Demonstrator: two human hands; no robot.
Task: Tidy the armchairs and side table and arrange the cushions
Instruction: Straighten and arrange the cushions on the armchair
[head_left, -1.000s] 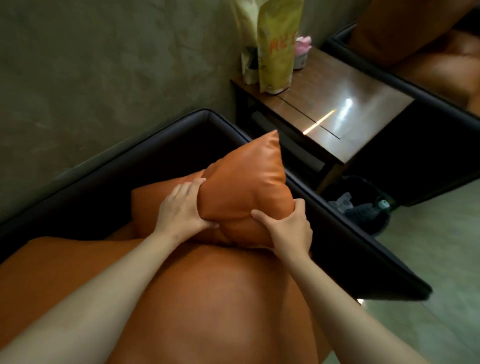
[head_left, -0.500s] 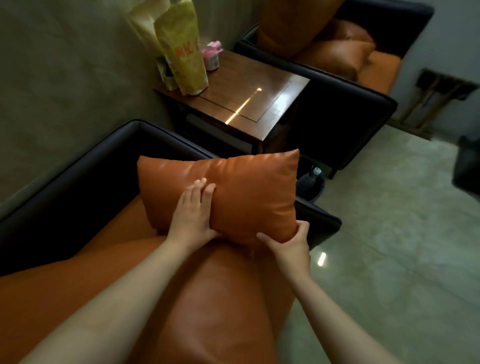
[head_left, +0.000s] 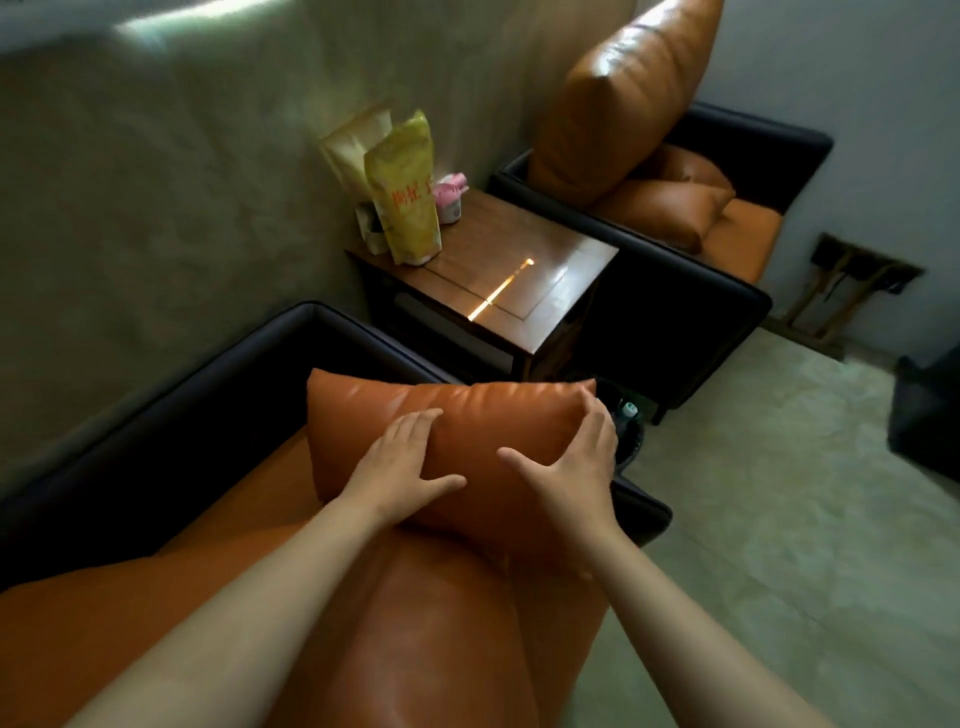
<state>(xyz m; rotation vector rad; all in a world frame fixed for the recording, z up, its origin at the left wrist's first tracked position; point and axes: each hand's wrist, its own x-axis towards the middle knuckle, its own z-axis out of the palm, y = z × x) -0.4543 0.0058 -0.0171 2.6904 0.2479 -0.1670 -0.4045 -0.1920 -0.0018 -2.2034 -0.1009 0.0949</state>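
An orange leather cushion (head_left: 483, 415) lies across the seat of the near black armchair (head_left: 218, 415). My left hand (head_left: 405, 457) presses flat on the cushion's front with straight fingers. My right hand (head_left: 576, 457) rests spread on its right end, fingers reaching over the corner. A big orange back cushion (head_left: 395, 623) fills the foreground under my forearms. The wooden side table (head_left: 524, 275) stands between the two chairs. The far armchair (head_left: 727, 280) holds a tall back cushion (head_left: 618, 98) and a small cushion (head_left: 670, 208).
A yellow bag (head_left: 405, 202), a pale bag (head_left: 353, 150) and a pink-lidded tub (head_left: 449, 195) stand at the table's back corner by the wall. A dark bin (head_left: 631, 426) with a bottle sits on the floor beside the table. Pale floor (head_left: 779, 493) spreads right.
The cushion turned from standing on a corner to lying level across the seat. My right hand moved from its lower edge up onto its right end; my view swung toward the far armchair.
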